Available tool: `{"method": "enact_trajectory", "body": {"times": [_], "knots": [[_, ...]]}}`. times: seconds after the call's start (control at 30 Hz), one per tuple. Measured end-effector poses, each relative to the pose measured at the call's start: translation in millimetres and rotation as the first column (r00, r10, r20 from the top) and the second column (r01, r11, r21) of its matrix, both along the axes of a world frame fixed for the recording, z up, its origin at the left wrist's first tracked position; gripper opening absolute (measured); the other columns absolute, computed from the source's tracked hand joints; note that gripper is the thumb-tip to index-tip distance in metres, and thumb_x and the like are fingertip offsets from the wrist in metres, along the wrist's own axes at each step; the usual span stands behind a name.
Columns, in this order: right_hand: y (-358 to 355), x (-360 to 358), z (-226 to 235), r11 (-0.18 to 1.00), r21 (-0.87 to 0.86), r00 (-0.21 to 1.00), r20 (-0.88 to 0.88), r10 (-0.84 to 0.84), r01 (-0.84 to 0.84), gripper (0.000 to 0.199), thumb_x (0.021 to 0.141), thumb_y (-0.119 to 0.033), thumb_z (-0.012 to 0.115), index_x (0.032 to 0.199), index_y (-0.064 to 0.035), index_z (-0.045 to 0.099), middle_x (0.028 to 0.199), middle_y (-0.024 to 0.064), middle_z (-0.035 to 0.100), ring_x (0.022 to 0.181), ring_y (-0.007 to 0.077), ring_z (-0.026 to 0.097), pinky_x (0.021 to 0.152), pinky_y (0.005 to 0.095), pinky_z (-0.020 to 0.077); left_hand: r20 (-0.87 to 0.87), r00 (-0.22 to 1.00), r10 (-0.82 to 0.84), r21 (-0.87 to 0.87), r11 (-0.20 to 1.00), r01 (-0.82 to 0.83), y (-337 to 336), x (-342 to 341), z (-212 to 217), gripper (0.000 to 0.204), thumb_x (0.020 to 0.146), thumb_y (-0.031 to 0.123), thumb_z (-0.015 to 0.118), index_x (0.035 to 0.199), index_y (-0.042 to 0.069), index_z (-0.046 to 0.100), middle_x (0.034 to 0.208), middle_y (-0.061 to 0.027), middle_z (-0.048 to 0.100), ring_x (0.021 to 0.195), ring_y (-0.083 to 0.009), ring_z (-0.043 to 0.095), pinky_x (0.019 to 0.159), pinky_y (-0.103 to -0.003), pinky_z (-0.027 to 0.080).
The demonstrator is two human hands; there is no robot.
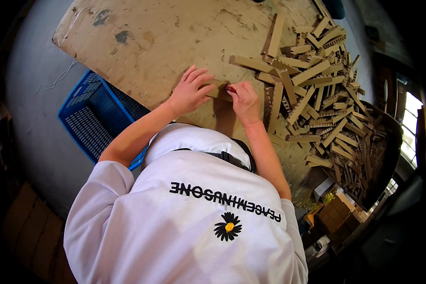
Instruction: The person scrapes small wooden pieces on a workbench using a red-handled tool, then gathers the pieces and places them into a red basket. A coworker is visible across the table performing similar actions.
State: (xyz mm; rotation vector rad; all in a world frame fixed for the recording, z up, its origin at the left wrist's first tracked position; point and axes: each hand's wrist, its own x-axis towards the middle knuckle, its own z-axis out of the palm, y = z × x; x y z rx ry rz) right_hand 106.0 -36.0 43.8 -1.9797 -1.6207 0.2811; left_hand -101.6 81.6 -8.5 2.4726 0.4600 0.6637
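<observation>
My left hand (190, 91) rests low over the table with its fingers stretched and apart. Its fingertips reach the left end of a brown cardboard strip (219, 90); I cannot make out any grip on it. At the strip's right end, my right hand (246, 102) is closed in a pinch. Between its thumb and fingers shows a small dark red object (230, 88), mostly covered, its kind unclear. The object is at or just above the strip. Right of this hand lies a large heap of cardboard strips (312, 85) with ridged edges.
The worn, cardboard-brown tabletop (161, 52) stretches away ahead of me. On the left, below table level, a blue plastic basket (87, 106) with slotted walls stands by my left forearm. The heap runs down the right side toward cardboard boxes (336, 213).
</observation>
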Motion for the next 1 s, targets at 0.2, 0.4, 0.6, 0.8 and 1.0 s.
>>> {"method": "enact_trajectory", "body": {"times": [0.2,0.4,0.6,0.8,1.0], "knots": [[1,2,-3,1.0,0.009,0.997,0.072,-0.004,0.004,0.016,0.077,-0.007,0.083,0.09,-0.013,0.074,0.086,0.0038,0.063,0.083,0.0273,0.067,0.072,0.0418,0.0535,-0.008,0.998,0.055,0.059,0.997,-0.054,-13,-7,-3,0.036,0.076,0.02,0.083,0.11,0.016,0.074,0.115,-0.0005,0.065,0.112,-0.0254,0.059,0.097,-0.045,0.046],[2,1,-1,1.0,-0.016,0.991,0.137,-0.011,0.013,0.014,0.077,-0.013,0.083,0.088,-0.0167,0.075,0.085,0.0,0.063,0.081,0.0245,0.067,0.068,0.0413,0.0473,-0.043,0.998,0.041,0.062,0.997,-0.038,-12,-6,-3,0.036,0.077,0.018,0.081,0.112,0.016,0.074,0.112,-0.0006,0.064,0.109,-0.0259,0.059,0.093,-0.043,0.046],[2,1,1,0.999,-0.044,0.988,0.157,0.001,0.006,0.012,0.079,-0.015,0.082,0.089,-0.017,0.075,0.085,-0.0004,0.063,0.081,0.0252,0.067,0.067,0.0411,0.0466,-0.088,0.995,0.049,0.052,0.998,-0.044,-12,0,1,0.035,0.077,0.016,0.08,0.111,0.016,0.073,0.111,-0.0014,0.063,0.109,-0.0264,0.058,0.092,-0.043,0.046],[8,4,35,0.989,0.066,0.985,-0.113,-0.127,0.135,0.016,0.082,-0.009,0.082,0.096,-0.01,0.075,0.09,0.0063,0.068,0.082,0.0281,0.068,0.071,0.039,0.0539,-0.055,0.998,0.01,0.053,0.999,-0.008,-10,3,3,0.029,0.079,0.015,0.071,0.108,0.014,0.071,0.109,-0.0037,0.061,0.109,-0.0272,0.056,0.092,-0.042,0.045],[-22,-9,41,0.988,0.034,0.986,-0.075,-0.149,0.152,0.013,0.083,-0.007,0.083,0.093,-0.0081,0.075,0.089,0.0074,0.067,0.082,0.0287,0.067,0.072,0.0394,0.0545,-0.017,1.0,0.003,0.024,1.0,-0.003,-10,3,3,0.025,0.081,0.014,0.076,0.106,0.013,0.07,0.111,-0.0019,0.064,0.107,-0.0272,0.058,0.089,-0.042,0.045]]}}
